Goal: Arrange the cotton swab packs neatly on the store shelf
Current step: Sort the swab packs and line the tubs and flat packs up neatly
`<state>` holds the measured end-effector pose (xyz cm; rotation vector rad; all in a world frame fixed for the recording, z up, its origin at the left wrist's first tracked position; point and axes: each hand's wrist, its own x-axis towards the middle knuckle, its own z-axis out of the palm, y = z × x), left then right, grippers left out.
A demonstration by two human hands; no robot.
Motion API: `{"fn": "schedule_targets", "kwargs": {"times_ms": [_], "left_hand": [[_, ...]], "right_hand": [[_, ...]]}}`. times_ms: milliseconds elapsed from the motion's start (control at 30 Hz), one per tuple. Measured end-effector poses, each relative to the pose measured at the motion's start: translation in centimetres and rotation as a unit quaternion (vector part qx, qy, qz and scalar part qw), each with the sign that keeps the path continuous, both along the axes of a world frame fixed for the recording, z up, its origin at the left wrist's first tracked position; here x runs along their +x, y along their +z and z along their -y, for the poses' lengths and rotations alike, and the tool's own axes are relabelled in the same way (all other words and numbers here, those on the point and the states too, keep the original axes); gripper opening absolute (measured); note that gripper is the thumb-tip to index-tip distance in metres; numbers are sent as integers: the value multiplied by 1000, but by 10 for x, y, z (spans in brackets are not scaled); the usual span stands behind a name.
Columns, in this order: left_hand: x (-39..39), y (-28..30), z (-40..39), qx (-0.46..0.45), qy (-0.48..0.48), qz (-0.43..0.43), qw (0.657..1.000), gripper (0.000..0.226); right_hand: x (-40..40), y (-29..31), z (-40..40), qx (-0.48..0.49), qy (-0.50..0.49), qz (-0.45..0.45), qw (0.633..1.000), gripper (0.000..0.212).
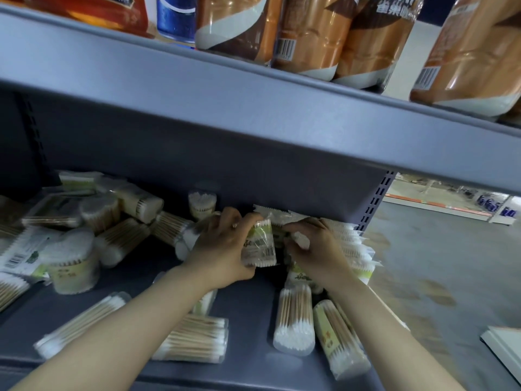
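Observation:
My left hand (222, 246) grips an upright clear pack of cotton swabs (260, 246) with a green label and barcode, at the back right of the lower grey shelf (248, 303). My right hand (315, 249) has its fingers curled on the packs right beside it, at the left end of a standing row of packs (358, 252) by the shelf's right edge. Several more packs lie scattered flat: two in front of my right arm (296, 320), one stack between my arms (194, 338), a heap on the left (73, 258).
The upper shelf (253, 114) hangs low over my hands and carries brown and orange drink packs (375, 38). A perforated upright post (377, 201) ends the shelf on the right. Beyond it lies grey floor (439, 263); a white board edge (504, 345) sits at the lower right.

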<state>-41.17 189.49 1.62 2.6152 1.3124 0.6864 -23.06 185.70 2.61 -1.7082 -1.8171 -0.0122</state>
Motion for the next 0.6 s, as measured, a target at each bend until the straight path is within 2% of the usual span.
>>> {"fn": "schedule_targets", "kwargs": {"times_ms": [133,367,600], "left_hand": [[-1,1,3,-11,2,11,1000,84],[-1,4,2,-35,-19,19,999,89],[2,3,4,-29,-43,96,994,55]], "right_hand": [[-10,3,5,-26,10,20,999,11],[-15,10,10,-27,25,23,999,14],[-15,4,6,-39,11,-15,999,9]]}}
